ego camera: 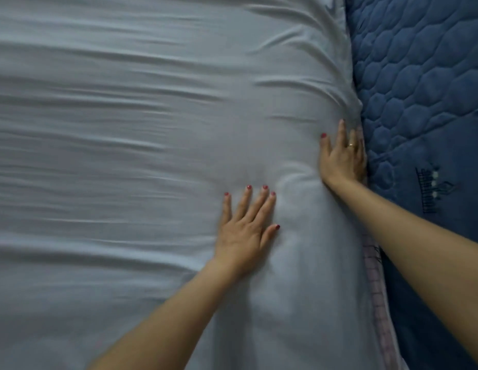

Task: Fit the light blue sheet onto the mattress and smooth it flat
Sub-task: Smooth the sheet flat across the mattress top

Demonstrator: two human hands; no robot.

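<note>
- We find the sheet [125,129] spread over the mattress top, filling most of the view; its right edge runs along the seam beside a dark blue quilted pad [419,76].
- The mattress itself is hidden under the cloth. A pale checked strip [376,276] shows at the lower right edge, and we cannot tell what it belongs to.
- The left hand [246,231] lies flat on the sheet, palm down, fingers spread, gripping nothing.
- The right hand [342,156] is flat and on edge at the seam, fingers straight and close together, its outer fingers sunk in the gap. It appears to be pushing the edge down; nothing is pinched that we can see.
- Long creases cross the cloth to the left, and short folds gather near the right hand.
- We judge the step to be tucking the right edge while holding the cloth down.
- To do it well: keep the left palm firm so the cloth cannot creep, drive the edge deep, work along the seam in short stretches, then sweep outward over the creases.
</note>
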